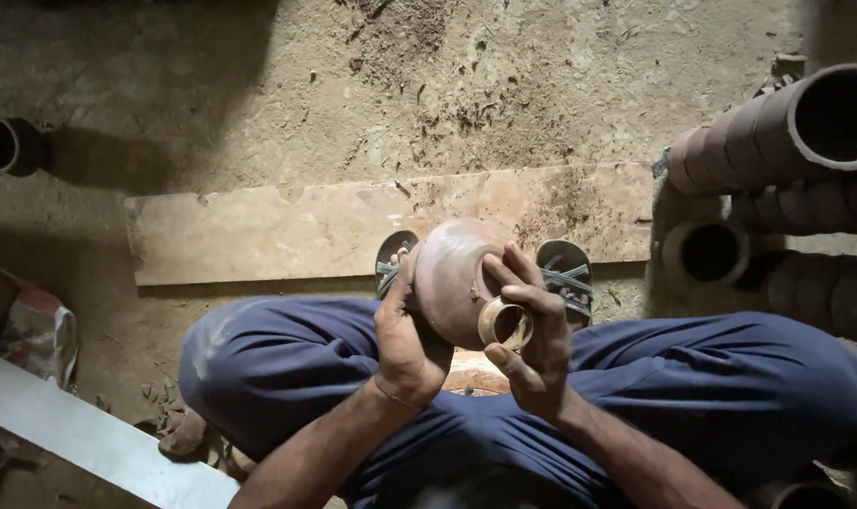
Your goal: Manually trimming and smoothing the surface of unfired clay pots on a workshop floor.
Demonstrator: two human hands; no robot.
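Stone slab (353, 226) lies on the dirt floor; stacked clay pipes (777, 132) sit to its right, one small pot (0, 146) well off its left end. Just below the slab's near edge, above the knees, a clay pot (452, 278) is held tilted, left hand (405, 344) cupping its side, right hand (532, 335) gripping around its neck ring.

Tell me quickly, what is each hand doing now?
Left hand: closed on the side of the clay pot.
Right hand: closed on the same pot, fingers around its neck.
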